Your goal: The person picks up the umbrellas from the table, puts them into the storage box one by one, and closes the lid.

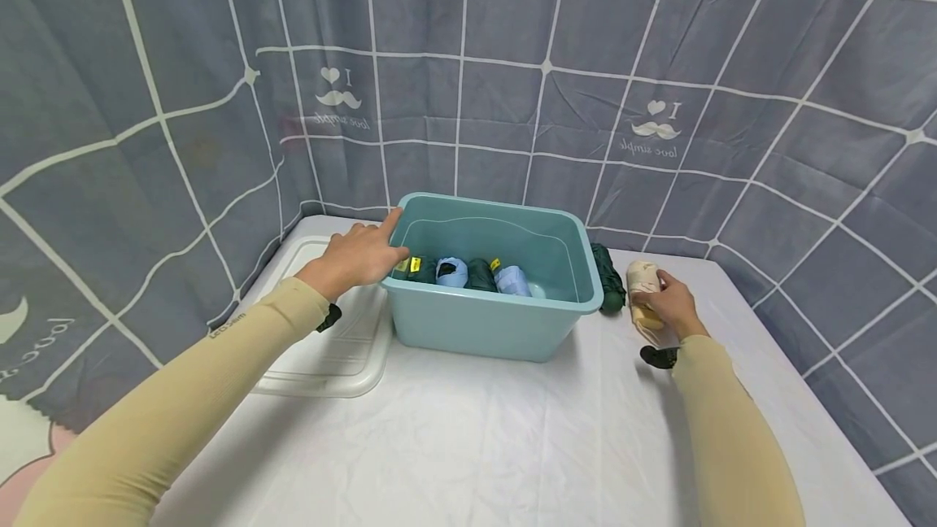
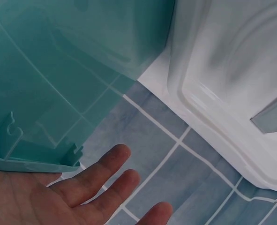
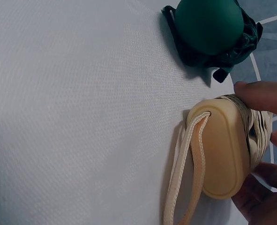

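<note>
My left hand (image 1: 363, 254) rests at the left end of a teal plastic bin (image 1: 483, 324), its thumb and index finger over the rim. In the left wrist view its other fingers (image 2: 112, 187) extend loosely outside the bin. At the right, my right hand (image 1: 673, 305) holds a cream folding umbrella (image 1: 644, 279) lying on the table, thumb on one side and fingers on the other. The right wrist view shows its beige handle end (image 3: 220, 150) with a wrist strap (image 3: 187, 168). Beside it lies a dark green folding umbrella (image 1: 608, 279), close to the bin.
Inside the bin lie several folded umbrellas, among them a light blue one (image 1: 512, 280) and a dark green one (image 1: 480, 275). A white lid (image 1: 344, 356) lies left of the bin on the white table (image 1: 468, 446). A grey checked curtain (image 1: 505, 104) hangs behind.
</note>
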Tool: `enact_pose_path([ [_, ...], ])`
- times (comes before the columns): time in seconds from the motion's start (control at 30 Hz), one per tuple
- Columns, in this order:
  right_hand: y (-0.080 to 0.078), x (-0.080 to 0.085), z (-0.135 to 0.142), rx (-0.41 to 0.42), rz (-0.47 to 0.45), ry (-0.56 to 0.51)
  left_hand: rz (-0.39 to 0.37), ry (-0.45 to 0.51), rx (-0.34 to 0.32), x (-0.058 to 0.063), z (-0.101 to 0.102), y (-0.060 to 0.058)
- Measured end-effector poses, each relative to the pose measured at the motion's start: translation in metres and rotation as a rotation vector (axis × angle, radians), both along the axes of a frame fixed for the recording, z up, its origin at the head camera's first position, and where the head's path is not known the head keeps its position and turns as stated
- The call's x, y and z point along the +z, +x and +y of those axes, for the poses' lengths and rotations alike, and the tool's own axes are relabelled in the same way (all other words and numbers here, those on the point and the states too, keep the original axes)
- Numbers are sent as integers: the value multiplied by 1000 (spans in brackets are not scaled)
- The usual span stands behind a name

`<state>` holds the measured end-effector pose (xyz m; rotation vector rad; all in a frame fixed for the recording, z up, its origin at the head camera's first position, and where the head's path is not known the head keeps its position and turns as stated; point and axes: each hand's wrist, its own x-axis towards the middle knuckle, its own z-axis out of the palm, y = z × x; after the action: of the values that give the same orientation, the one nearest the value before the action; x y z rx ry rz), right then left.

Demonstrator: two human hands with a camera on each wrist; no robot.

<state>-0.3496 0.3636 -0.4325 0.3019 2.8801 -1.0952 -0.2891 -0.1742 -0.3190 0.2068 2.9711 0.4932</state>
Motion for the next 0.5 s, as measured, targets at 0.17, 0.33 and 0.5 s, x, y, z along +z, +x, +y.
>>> enact_pose_path([
  [0.17, -1, 0, -2, 17, -15, 56, 1, -3, -2, 0, -1, 0],
  [0.33, -4, 2, -5, 59, -24, 130, -1, -4, -2, 1, -1, 1],
  [0.5, -7, 2, -7, 82, -28, 186, 1, -3, 1, 0, 0, 0],
])
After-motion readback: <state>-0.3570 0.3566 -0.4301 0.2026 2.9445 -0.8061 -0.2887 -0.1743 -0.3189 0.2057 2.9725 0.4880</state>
